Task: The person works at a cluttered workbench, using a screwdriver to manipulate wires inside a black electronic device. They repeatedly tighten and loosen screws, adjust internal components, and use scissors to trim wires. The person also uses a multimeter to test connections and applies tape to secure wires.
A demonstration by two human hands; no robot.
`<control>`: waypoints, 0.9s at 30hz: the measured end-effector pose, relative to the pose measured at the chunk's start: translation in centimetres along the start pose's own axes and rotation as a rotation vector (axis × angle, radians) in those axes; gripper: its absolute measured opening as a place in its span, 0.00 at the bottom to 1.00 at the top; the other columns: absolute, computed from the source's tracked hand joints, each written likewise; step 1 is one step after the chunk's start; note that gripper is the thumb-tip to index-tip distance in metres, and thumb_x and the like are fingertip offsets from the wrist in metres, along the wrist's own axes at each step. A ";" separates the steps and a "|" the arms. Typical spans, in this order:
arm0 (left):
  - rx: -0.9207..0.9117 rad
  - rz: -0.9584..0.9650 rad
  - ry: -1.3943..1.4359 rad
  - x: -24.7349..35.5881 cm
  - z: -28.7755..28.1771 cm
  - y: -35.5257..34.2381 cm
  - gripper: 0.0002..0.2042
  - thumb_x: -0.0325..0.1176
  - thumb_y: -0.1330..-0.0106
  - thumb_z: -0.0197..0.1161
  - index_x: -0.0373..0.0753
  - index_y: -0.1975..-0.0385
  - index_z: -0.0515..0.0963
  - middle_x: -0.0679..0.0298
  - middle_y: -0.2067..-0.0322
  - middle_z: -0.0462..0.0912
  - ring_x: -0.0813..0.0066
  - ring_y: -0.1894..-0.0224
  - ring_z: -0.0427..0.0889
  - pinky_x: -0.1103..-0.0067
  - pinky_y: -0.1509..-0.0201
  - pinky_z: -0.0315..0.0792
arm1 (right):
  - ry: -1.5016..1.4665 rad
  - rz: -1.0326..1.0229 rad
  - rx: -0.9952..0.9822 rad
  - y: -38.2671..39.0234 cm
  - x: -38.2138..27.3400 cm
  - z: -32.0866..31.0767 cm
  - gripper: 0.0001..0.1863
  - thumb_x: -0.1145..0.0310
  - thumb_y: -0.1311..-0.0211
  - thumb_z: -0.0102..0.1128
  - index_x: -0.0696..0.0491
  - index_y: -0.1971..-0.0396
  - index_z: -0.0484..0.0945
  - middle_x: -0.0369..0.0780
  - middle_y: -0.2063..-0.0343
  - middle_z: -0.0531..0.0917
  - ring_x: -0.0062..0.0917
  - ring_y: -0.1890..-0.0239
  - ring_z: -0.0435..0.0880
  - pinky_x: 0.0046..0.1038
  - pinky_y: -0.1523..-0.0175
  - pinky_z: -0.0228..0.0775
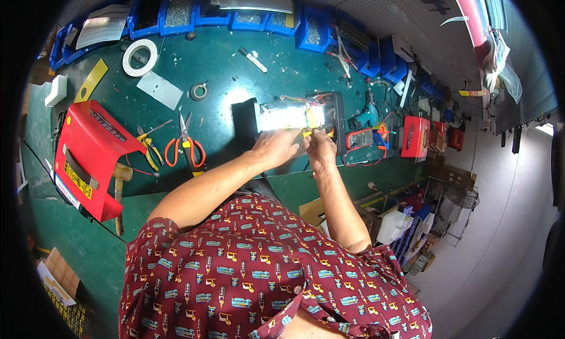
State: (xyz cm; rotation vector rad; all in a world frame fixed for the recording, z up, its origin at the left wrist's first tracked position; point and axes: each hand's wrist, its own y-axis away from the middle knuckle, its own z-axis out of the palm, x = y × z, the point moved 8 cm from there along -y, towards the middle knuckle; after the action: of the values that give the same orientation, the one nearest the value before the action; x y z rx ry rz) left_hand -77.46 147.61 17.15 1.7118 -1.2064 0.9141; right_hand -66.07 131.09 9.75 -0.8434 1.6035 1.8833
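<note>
An open device with black end panels (pixel 334 118) and a bright, glaring inside stands before me on the green bench. Thin red wires (pixel 297 98) run along its far side, and yellow parts (pixel 316 117) show near its right end. At the near edge of the device is my left hand (pixel 276 148), fingers bent and closed toward a small yellow piece. Close beside it, my right hand (pixel 321 151) has its fingertips pinched at the same spot. What either hand grips is too small and too hidden to name.
Left lie pliers (pixel 185 142), side cutters (pixel 152 151), a mallet (pixel 121 180) and a red metal cover (pixel 94 157). Tape rolls (pixel 140 58) and a marker (pixel 253 60) lie farther back, before blue bins (pixel 178 12). Right are a multimeter (pixel 359 139) and a teal power drill (pixel 366 117).
</note>
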 end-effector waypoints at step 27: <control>-0.223 -0.096 0.542 -3.5 2.9 -5.2 0.16 0.40 0.29 0.52 0.38 0.53 0.82 0.60 0.67 0.86 0.74 0.74 0.79 0.75 0.72 0.73 | -0.074 0.189 -0.168 0.4 1.0 2.3 0.14 0.63 0.25 0.47 0.54 0.47 0.73 0.39 0.51 0.81 0.32 0.50 0.80 0.34 0.47 0.75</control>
State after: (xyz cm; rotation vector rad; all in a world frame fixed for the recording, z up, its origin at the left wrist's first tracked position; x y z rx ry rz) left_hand -73.19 147.16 11.80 1.2230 -0.8202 1.0532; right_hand -67.27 133.26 9.50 -0.7008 1.5429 2.1802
